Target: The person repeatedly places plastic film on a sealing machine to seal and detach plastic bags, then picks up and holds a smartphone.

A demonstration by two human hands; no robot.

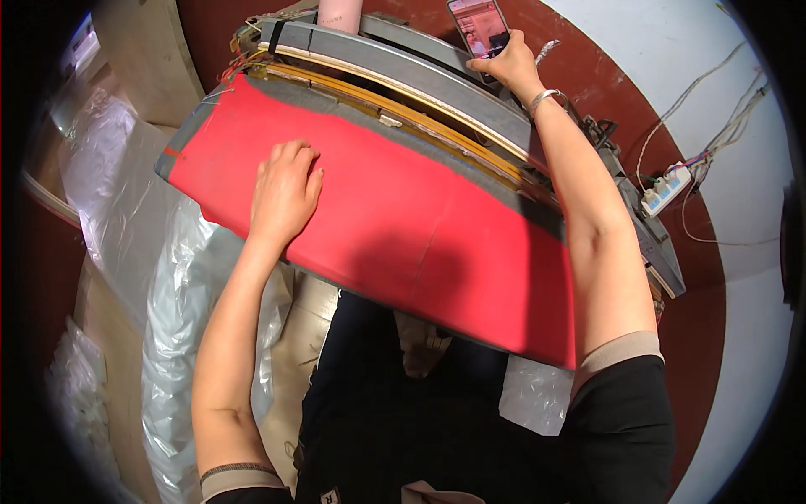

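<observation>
My left hand (285,195) rests palm down on the left part of a red-covered work surface (378,202), its fingers loosely bent and apart, with nothing in it. My right arm reaches past the far side of this surface. Up there my right hand (515,69) grips a smartphone (482,32) by its lower end, the lit screen facing me. A silver bangle (546,97) circles my right wrist. Just beyond the red cover runs a long grey metal bar (403,74) of a machine, with yellowish strips along it.
Clear plastic film (180,311) hangs and bunches at the left, down to the floor. A pink cylinder (339,13) stands behind the bar. On the right wall side, a white power strip (667,190) hangs with several plugs and loose cables. Thin wires (243,52) gather at the machine's left end.
</observation>
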